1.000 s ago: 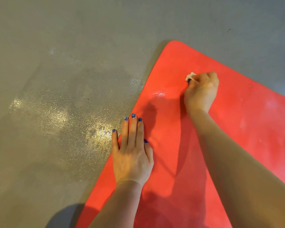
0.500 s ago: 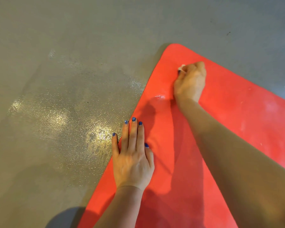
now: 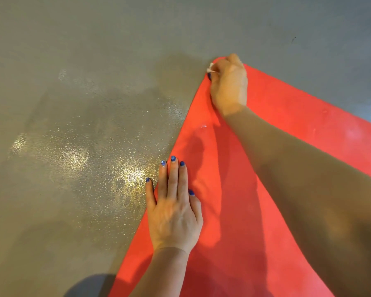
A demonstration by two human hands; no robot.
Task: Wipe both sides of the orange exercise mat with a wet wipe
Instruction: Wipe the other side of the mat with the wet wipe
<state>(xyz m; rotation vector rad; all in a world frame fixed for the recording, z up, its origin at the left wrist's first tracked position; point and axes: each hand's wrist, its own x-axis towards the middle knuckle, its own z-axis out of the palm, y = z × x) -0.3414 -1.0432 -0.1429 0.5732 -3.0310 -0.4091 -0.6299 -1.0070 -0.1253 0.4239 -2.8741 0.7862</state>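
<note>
Orange exercise mat (image 3: 255, 189) lies flat on the grey floor (image 3: 84, 103), one corner pointing away from the camera. Right hand (image 3: 228, 86) sits at that far corner, fingers curled tight around a bunched white wet wipe (image 3: 210, 68); only a small tuft shows past the knuckles. Probably working the wipe right to the edge. Left hand (image 3: 174, 211) lies flat, fingers straight and together, half on the mat's left edge, half on the floor, holding nothing. Likely pinning the mat so it doesn't slide. A small wet gleam (image 3: 202, 126) shows on the mat between the hands. Floor glossy, textured. Nothing blocks the stroke. Underside unseen.
</note>
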